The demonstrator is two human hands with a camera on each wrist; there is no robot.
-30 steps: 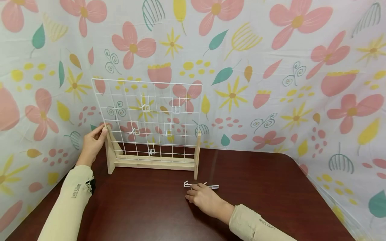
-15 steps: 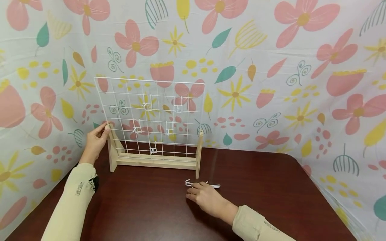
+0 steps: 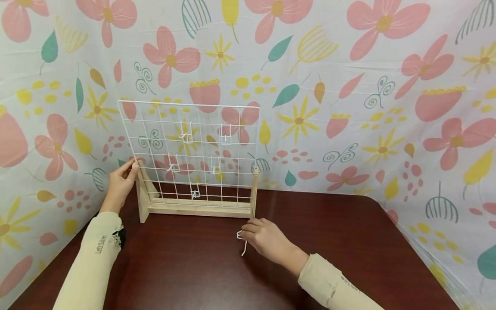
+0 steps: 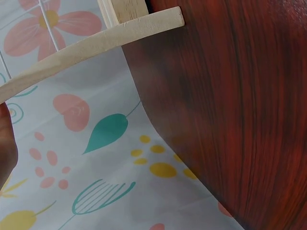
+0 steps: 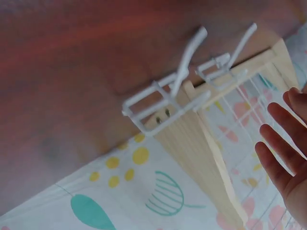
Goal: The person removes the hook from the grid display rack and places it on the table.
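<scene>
My left hand (image 3: 122, 181) pinches the upper left corner of a tabletop display rack, where the white wire grid (image 3: 162, 146) meets the wooden side leg (image 3: 142, 198). My right hand (image 3: 271, 241) is at the table in front of the rack's right leg, gripping a white wire hook (image 3: 244, 248) whose prong sticks out below the fingers. The thumb's contact is hidden in the head view. In the right wrist view a large wire hook (image 5: 163, 103) and a smaller second hook (image 5: 223, 69) show beside the spread fingers (image 5: 283, 127).
Several white hooks, one of them a low hook (image 3: 195, 193), hang on the grid. The rack's wooden base bar (image 3: 197, 209) rests on a dark red-brown table (image 3: 329, 249). A flower-printed cloth (image 3: 348, 107) surrounds the table's back and sides.
My right hand has moved slightly up, away from me. A hook's prong now points toward me beneath the fingers, and the wires right of the hand are out of sight. My left hand has stayed put.
</scene>
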